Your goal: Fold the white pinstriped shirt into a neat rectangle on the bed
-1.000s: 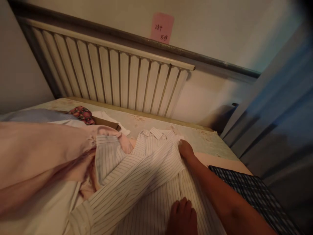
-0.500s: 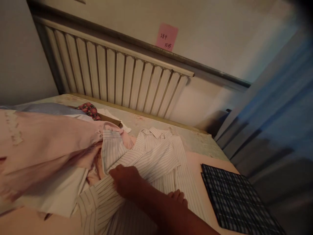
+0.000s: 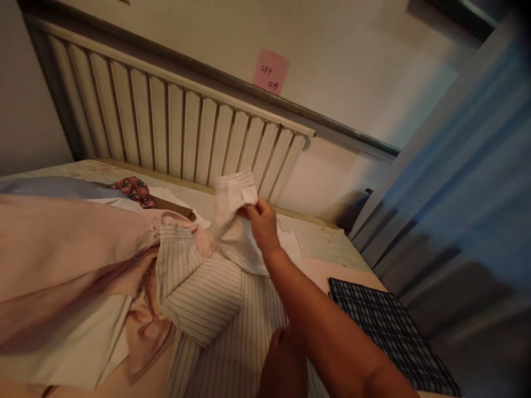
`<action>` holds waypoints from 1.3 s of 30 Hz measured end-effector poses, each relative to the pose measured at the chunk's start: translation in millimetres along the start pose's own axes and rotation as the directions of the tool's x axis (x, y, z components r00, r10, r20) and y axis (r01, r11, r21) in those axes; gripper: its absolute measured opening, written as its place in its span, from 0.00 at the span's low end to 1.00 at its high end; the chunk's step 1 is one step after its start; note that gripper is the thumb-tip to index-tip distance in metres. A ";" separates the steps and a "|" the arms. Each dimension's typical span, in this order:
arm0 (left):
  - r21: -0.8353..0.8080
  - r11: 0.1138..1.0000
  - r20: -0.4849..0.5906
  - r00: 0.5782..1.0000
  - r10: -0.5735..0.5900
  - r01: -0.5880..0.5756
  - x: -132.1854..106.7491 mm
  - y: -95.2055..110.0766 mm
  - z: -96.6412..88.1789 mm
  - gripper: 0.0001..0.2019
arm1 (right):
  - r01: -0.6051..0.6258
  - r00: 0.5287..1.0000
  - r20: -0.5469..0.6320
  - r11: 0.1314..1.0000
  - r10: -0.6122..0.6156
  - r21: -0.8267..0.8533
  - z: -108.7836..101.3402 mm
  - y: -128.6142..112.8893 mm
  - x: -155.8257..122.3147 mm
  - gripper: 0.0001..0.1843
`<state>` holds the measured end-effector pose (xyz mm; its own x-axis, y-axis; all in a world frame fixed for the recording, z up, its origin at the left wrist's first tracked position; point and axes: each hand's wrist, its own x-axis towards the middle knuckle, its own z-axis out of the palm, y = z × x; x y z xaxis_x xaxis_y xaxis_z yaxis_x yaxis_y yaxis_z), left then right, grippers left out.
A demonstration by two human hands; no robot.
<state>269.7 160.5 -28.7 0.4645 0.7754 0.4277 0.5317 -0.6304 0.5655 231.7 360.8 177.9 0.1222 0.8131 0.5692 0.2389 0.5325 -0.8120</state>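
On my feed the right hand is up off the bed, fingers pinched tight on the sleeve of the shirt. The cuff stands just above the fingertips, and the rest of the sleeve hangs slack below them, down to the shirt body. The shirt is white with thin dark stripes. It lies flat on the bed below and nearer me than those fingers, with one folded flap off to their left.

The left hand sits low in my view, on the shirt's lower part and well below the right fingers. The right forearm crosses just beside it. It is dark and partly cut off, so I cannot tell whether its fingers are spread or curled.

Left of the right fingers a pink cloth is heaped, its edge touching the shirt's flap. Beyond it, farther left, lies a small floral cloth. To the right of and below the fingers a plaid cloth lies flat on the bed, apart from the shirt. Behind the fingers stands a ribbed panel, with a pink note on the wall above. A blue curtain hangs far to the right.
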 end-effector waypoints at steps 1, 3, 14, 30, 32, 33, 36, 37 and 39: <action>0.010 1.000 0.023 1.000 0.013 -0.013 1.3 0.7 -1.9 0.17 | -0.029 0.999 -0.013 0.993 0.031 0.114 -9.8 -0.7 10.5 0.05; 0.041 0.998 0.089 0.995 0.043 -0.047 2.3 0.3 -4.7 0.15 | -0.067 0.997 -0.010 0.959 0.073 0.277 -29.2 -1.1 25.3 0.07; 0.047 0.996 0.184 0.981 0.068 -0.078 1.5 -1.8 -10.8 0.16 | 0.016 0.994 -0.108 0.927 0.027 0.375 -94.9 -7.8 53.5 0.11; -0.030 0.998 -0.084 0.995 -0.052 0.050 -6.6 -4.3 2.3 0.20 | -0.077 0.932 -0.346 0.993 0.102 0.085 -137.1 -37.0 -109.8 0.20; -0.144 0.982 -0.170 0.975 -0.144 0.120 -3.6 -7.1 1.5 0.20 | -0.265 0.893 -0.390 0.962 0.222 -0.059 -149.2 -31.6 -154.6 0.19; -0.226 0.960 -0.201 0.956 -0.213 0.166 -0.7 -8.9 -0.4 0.19 | -0.358 0.859 -0.425 0.929 0.286 -0.097 -155.0 -27.9 -177.3 0.19; -0.553 0.768 -0.159 0.863 -0.479 0.324 11.5 -15.5 -10.5 0.15 | -0.555 0.770 -0.453 0.823 0.450 -0.125 -167.5 -14.3 -240.6 0.12; -0.652 0.663 -0.114 0.816 -0.566 0.368 15.5 -18.0 -14.2 0.14 | -0.575 0.772 -0.398 0.811 0.495 -0.106 -169.7 -10.0 -259.0 0.08; -0.773 0.484 -0.039 0.730 -0.683 0.411 21.0 -22.5 -20.2 0.12 | -0.627 0.749 -0.283 0.779 0.599 -0.012 -172.0 -3.2 -289.8 0.03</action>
<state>253.2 191.7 -18.2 -0.0520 0.9976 -0.0463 -0.0988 0.0410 0.9943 361.1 83.0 37.7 0.5070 0.8616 -0.0233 0.1206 -0.0977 -0.9879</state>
